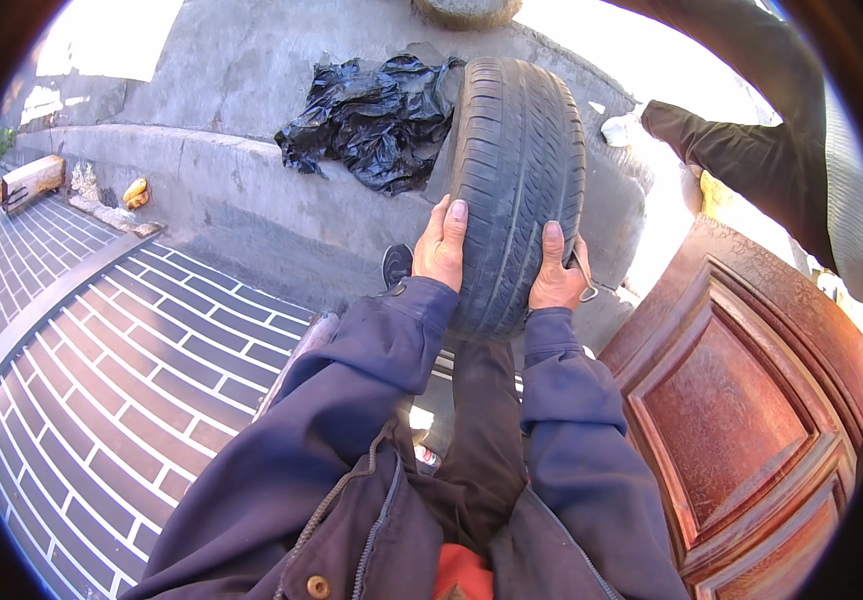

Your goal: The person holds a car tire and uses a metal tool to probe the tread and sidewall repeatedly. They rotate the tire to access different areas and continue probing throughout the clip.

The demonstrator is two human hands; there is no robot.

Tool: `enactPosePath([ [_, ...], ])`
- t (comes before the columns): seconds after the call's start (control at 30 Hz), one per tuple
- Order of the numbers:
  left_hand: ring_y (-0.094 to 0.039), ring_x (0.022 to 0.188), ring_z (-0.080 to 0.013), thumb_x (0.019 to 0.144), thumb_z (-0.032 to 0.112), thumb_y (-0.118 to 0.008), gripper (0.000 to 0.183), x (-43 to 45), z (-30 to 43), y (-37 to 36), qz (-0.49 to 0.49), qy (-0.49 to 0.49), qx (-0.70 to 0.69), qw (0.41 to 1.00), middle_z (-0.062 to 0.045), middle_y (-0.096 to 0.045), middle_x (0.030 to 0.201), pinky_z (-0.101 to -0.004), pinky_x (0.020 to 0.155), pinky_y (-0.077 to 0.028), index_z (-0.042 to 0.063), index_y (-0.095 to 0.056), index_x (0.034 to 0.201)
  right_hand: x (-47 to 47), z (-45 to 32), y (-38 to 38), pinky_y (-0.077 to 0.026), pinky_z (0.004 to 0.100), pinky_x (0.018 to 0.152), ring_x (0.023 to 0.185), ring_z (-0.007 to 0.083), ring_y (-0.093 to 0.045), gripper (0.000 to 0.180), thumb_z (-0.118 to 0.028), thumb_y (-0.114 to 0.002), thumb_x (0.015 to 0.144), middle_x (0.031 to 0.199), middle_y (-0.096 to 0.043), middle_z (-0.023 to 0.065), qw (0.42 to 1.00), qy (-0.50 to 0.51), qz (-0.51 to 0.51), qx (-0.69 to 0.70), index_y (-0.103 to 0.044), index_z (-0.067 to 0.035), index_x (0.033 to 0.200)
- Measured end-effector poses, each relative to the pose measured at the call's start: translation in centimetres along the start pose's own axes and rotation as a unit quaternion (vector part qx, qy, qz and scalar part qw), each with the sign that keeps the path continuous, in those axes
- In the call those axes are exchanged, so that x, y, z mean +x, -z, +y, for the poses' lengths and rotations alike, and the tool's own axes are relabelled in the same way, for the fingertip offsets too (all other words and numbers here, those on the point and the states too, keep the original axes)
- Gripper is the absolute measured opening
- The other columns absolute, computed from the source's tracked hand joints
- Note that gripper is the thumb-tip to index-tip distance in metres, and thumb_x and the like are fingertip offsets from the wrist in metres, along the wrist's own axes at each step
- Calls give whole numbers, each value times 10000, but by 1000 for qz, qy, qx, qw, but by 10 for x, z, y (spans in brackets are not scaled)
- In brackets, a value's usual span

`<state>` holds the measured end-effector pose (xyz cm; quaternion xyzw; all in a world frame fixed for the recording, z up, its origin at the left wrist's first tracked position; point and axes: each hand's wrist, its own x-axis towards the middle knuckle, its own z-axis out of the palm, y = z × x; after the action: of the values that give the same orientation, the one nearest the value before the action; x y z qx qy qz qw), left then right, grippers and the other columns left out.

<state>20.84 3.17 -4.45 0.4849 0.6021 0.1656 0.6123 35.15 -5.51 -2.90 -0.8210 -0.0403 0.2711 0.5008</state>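
Note:
A worn black rubber car tyre (519, 150) stands on edge in front of me, its tread facing up towards me. My left hand (443, 244) grips its left side, thumb on the tread's edge. On the right side my right hand (557, 270) clasps the tyre, with the thumb lying on the tread. A thin metal hook or ring (587, 291) shows beside the right fingers; whether that hand holds it I cannot tell. Just left of the tyre, a crumpled black plastic bag (379, 124) lies on the concrete.
A reddish-brown panelled door (728, 420) is at right. Another person's dark-trousered leg (746, 150) is beyond it. To the left runs a brick-patterned wall (176, 360), with a low concrete ledge (199, 161) behind. A yellow object (136, 193) sits near the wall's corner.

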Motion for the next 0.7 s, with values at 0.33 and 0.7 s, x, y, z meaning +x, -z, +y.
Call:
enactPosePath([
  [0.33,-713,1170,-408,1095,627,-484,704,1,0,0,71,-32,32,996,-251,-757,1221,-417,1016,-516,13,-685,1374,-2,-1,-10,-530,379,991,1066,243,-701,826,-626,-855,876,1156,-746,148,1000,-2,10,-8,-677,63,1295],
  [0.7,-700,970,-491,1112,573,-452,582,2,12,1,137,-52,119,982,-246,-756,996,-480,871,-534,83,-737,1245,-6,-8,-14,-523,383,1011,1096,255,-693,783,-565,-849,903,1195,-736,157,1000,8,1,-26,-651,55,1337],
])
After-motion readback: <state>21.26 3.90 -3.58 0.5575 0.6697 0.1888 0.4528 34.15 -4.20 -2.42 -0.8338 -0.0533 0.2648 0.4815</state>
